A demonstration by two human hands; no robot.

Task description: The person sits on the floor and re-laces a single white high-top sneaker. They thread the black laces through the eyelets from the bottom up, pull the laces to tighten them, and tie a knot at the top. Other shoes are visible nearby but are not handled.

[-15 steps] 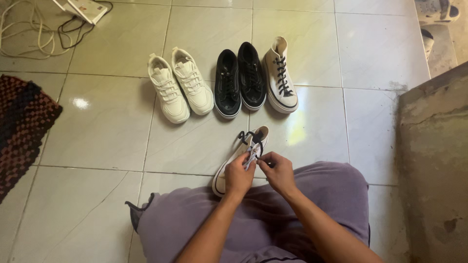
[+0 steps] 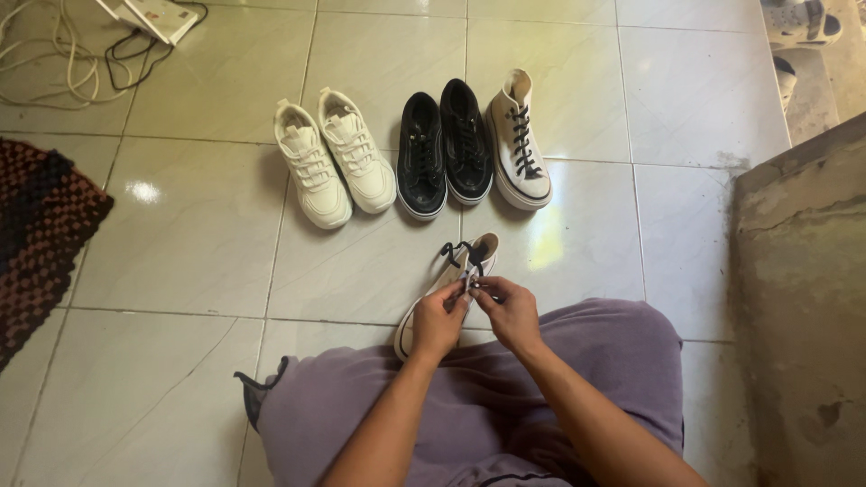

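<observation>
Both hands, left hand [image 2: 439,317] and right hand [image 2: 510,311], stay pinching the black lace [image 2: 460,254] on the near sneaker [image 2: 456,284], barely shifted, threading ongoing.

Place: this is looking like a home, probably an entry or living area.
Floor: glossy cream floor tiles [image 2: 180,261] are reflecting daylight (grout lines are running across them).
Footwear: a pair of cream sneakers [image 2: 334,162], a pair of black sneakers [image 2: 446,149] and a white high-top [image 2: 519,144] are sitting in a row on the floor.
Textile: a dark woven rug [image 2: 41,234] is lying at the left edge.
Wiring: a power strip [image 2: 153,16] with loose cables [image 2: 54,63] is resting on the tiles.
Threshold: a rough concrete step [image 2: 803,298] is rising at the right, with sandals [image 2: 798,27] lying beyond it.
</observation>
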